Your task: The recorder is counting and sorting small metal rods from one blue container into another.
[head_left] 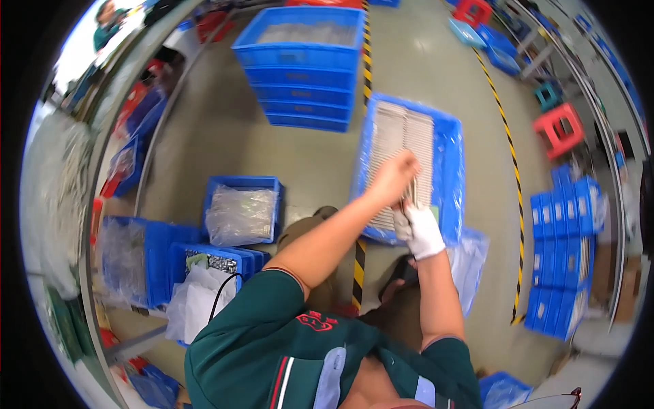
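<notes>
Two rows of thin strips stand packed in the blue bin at two o'clock in your view. Over them, your bare left hand has its fingers curled inward; blur hides what, if anything, they pinch. At its five o'clock, your gloved right hand is bent too, and something thin seems to stand between the two; I cannot tell which of them grips it.

You appear to be handling a strip at the rows, lifting or seating it; I cannot tell which. The next move probably calls for keeping that piece in line with its neighbours.

Outward from the bin, a stack of crates stands at ten o'clock, a bag in a small tub past eight, a red stool past two, and shelved boxes at four.
</notes>
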A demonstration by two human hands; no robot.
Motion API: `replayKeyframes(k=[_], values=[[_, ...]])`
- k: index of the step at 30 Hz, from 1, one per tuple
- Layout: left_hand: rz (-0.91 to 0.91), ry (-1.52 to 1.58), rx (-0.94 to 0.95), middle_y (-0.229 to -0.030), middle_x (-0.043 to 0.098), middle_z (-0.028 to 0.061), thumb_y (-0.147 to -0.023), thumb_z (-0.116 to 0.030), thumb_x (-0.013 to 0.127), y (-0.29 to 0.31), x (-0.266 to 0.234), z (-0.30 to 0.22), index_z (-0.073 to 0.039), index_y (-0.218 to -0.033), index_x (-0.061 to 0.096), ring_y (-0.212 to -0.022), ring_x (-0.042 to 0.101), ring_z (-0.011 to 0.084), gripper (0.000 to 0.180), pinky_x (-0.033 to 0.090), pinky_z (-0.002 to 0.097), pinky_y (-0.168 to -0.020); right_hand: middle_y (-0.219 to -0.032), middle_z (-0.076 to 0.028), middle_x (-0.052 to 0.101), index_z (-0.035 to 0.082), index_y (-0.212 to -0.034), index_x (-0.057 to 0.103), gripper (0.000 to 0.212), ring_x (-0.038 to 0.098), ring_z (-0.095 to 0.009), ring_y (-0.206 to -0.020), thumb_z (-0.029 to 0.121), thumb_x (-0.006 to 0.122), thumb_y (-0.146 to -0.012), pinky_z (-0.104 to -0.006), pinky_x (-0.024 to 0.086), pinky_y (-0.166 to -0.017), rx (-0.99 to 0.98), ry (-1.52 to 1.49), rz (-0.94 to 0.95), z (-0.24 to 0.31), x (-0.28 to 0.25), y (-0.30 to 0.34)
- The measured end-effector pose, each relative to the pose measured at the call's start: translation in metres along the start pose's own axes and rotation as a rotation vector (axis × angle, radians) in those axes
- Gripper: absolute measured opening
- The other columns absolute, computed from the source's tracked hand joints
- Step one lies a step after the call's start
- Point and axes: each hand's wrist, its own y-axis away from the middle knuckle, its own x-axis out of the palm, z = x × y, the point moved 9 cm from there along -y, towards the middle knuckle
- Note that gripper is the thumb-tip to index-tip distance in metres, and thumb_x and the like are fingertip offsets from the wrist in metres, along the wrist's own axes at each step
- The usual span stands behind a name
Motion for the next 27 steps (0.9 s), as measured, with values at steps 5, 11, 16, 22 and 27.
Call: replayKeyframes(k=[5, 11, 16, 22, 27], values=[[0.036, 0.419, 0.009, -0.065, 0.055, -0.0003, -0.082, -0.015, 0.059, -0.004, -0.008, 0.005, -0.005, -0.076, 0.056, -0.053, 0.043, 0.0053, 0.012, 0.036, 0.0199, -0.049, -0.056, 0.002, 0.046, 0.004, -0.078, 0.056, 0.029, 0.036, -0.006, -0.044, 0.031, 0.051, -0.088, -0.0216, 0.026, -0.041, -0.272, 0.365, -0.372, 0.037, -0.031, 0.014], [0.325, 0.797, -0.238, -0.067, 0.055, 0.0017, -0.084, -0.01, 0.056, 0.01, 0.021, 0.009, -0.005, -0.078, 0.056, -0.054, 0.045, 0.0073, 0.008, 0.038, 0.0216, -0.05, -0.058, 0.002, 0.048, 0.003, -0.077, 0.054, 0.02, 0.039, -0.005, -0.05, 0.021, 0.054, -0.086, -0.021, 0.031, -0.047, -0.506, 0.507, -0.497, 0.08, -0.038, 0.037], [0.447, 0.99, -0.349, -0.067, 0.054, 0.0031, -0.084, -0.01, 0.055, 0.017, 0.038, 0.013, -0.002, -0.086, 0.057, -0.054, 0.043, 0.0083, 0.008, 0.035, 0.022, -0.051, -0.058, -0.002, 0.052, -0.001, -0.084, 0.057, 0.019, 0.045, -0.008, -0.052, 0.018, 0.057, -0.084, -0.0248, 0.037, -0.048, -0.524, 0.654, -0.583, 0.087, -0.04, 0.045], [0.57, 0.994, -0.363, -0.065, 0.052, 0.0043, -0.084, -0.009, 0.054, 0.022, 0.045, 0.009, -0.001, -0.088, 0.056, -0.05, 0.039, 0.0075, 0.009, 0.032, 0.0214, -0.046, -0.06, -0.005, 0.053, 0.001, -0.084, 0.057, 0.015, 0.046, -0.01, -0.054, 0.015, 0.059, -0.081, -0.0264, 0.038, -0.051, -0.545, 0.776, -0.621, 0.095, -0.039, 0.051], [0.69, 0.978, -0.386, -0.065, 0.053, 0.004, -0.085, -0.01, 0.054, 0.028, 0.048, 0.007, -0.001, -0.089, 0.057, -0.05, 0.039, 0.007, 0.01, 0.031, 0.021, -0.045, -0.061, -0.006, 0.053, 0.002, -0.084, 0.058, 0.013, 0.045, -0.012, -0.054, 0.014, 0.06, -0.08, -0.0272, 0.039, -0.052, -0.635, 0.864, -0.514, 0.106, -0.029, 0.062]])
